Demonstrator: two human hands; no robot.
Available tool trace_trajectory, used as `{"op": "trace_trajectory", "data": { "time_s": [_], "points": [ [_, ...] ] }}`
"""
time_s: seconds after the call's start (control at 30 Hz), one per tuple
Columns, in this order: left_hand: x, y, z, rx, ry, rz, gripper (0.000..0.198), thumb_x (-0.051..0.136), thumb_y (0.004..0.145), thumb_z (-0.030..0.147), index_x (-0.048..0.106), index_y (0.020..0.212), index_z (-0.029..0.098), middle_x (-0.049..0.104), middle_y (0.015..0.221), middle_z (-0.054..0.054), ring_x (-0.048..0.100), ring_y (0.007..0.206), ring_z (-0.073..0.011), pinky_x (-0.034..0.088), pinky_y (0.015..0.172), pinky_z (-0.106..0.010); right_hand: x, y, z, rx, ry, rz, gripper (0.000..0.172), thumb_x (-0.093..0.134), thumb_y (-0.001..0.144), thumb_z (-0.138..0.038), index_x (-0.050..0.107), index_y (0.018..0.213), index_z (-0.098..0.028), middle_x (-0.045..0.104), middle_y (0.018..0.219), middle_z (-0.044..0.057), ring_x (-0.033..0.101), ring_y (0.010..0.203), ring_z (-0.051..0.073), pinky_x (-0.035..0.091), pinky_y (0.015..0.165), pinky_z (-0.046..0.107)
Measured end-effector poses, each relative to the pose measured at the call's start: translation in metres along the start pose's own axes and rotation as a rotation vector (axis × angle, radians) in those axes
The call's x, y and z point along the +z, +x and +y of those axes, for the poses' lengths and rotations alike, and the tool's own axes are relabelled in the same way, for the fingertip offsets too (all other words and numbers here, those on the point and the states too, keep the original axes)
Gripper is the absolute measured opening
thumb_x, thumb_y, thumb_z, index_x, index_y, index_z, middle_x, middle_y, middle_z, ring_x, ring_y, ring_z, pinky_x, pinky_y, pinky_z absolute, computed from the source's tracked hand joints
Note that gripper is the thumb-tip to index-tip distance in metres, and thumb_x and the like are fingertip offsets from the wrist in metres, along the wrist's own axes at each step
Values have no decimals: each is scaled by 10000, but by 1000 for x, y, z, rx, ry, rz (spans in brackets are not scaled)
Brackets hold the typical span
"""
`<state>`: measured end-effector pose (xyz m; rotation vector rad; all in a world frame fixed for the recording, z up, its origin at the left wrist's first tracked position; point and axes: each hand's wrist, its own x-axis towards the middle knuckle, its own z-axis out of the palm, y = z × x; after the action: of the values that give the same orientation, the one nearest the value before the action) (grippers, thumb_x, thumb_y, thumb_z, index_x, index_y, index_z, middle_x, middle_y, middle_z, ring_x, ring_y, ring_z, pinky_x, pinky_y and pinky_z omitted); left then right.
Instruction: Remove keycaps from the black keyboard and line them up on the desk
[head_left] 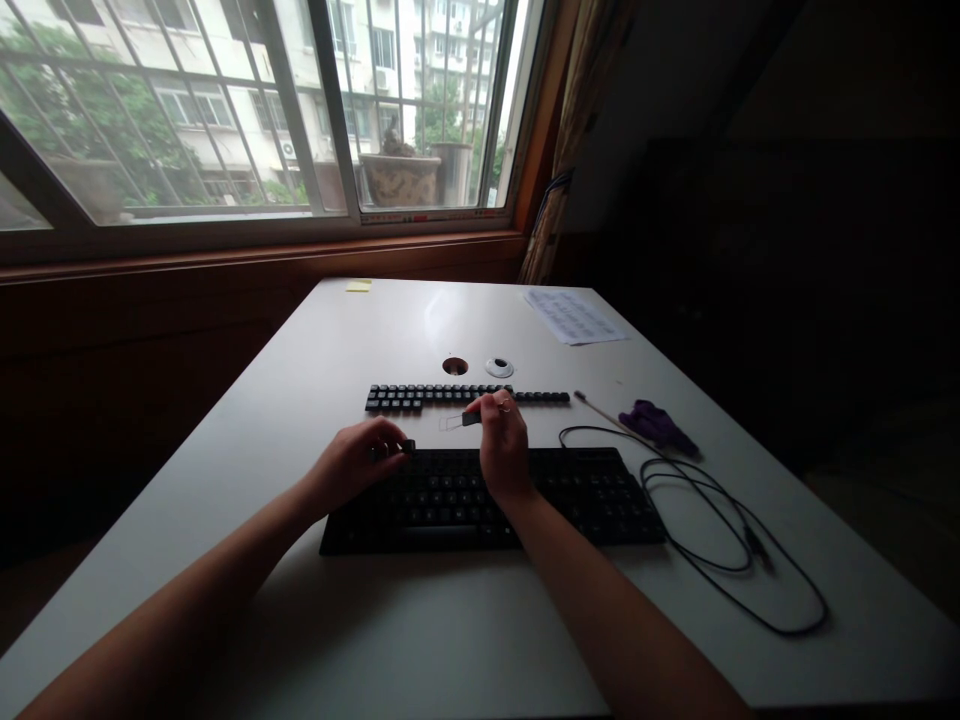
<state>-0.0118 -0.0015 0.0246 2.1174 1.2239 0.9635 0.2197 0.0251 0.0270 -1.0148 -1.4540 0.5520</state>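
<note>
A black keyboard (442,515) lies across the desk below both of my hands. Between the thumb and fingers of my left hand (367,452) is a small black keycap (408,446), held over the keyboard's upper left part. My right hand (504,450) is closed around the black handle of a wire keycap puller (470,418), whose thin wire loops point left. Just behind the hands stand rows of loose black keycaps (394,394), lined up on the desk. My right hand partly hides the keyboard's middle and some of the rows.
The keyboard's cable (720,485) coils on the right of the white desk (225,420). Near it lie a purple cloth (656,425) and a thin brush (600,412). Farther back are a cable hole (455,367), a round white cover (499,368), printed paper (576,316) and a yellow note (358,286).
</note>
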Motion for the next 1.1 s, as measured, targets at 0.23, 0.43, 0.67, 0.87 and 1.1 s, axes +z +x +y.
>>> {"op": "trace_trajectory", "data": {
  "time_s": [0.23, 0.43, 0.67, 0.87, 1.1],
  "points": [
    [0, -1, 3, 7, -255, 77, 191, 722, 836, 285, 630, 935, 149, 699, 870, -67, 663, 761, -158, 573, 701, -286, 4, -6, -2, -283, -93, -204, 179, 409, 1001, -243, 545, 888, -222, 545, 924, 65, 523, 914, 208, 449, 869, 395],
    [0, -1, 4, 3, -314, 90, 181, 720, 837, 271, 635, 931, 142, 693, 890, -75, 675, 806, -171, 584, 750, -309, 6, -10, -4, -332, -21, -446, 159, 451, 1007, -240, 597, 1064, -224, 580, 942, 56, 570, 872, 177, 495, 806, 333],
    [3, -4, -7, -12, -265, 78, 181, 751, 818, 265, 652, 923, 157, 713, 890, -55, 688, 800, -172, 579, 735, -286, 8, -10, 2, -395, 23, -488, 193, 598, 954, -278, 684, 1116, -218, 568, 870, 25, 562, 769, 135, 492, 717, 274],
    [3, -3, -11, 14, -170, 80, 162, 761, 813, 264, 679, 921, 175, 725, 877, -35, 690, 778, -164, 566, 717, -268, 8, -8, 2, -377, 30, -511, 190, 641, 922, -285, 705, 1086, -212, 585, 856, 23, 560, 725, 124, 495, 681, 264],
    [1, -2, -9, 92, -134, 50, 116, 718, 852, 235, 704, 950, 174, 739, 902, -39, 698, 788, -156, 568, 732, -256, 9, -8, 1, -365, 21, -496, 165, 664, 880, -230, 698, 1039, -199, 586, 839, 14, 550, 690, 114, 497, 668, 256]
  ]
}}
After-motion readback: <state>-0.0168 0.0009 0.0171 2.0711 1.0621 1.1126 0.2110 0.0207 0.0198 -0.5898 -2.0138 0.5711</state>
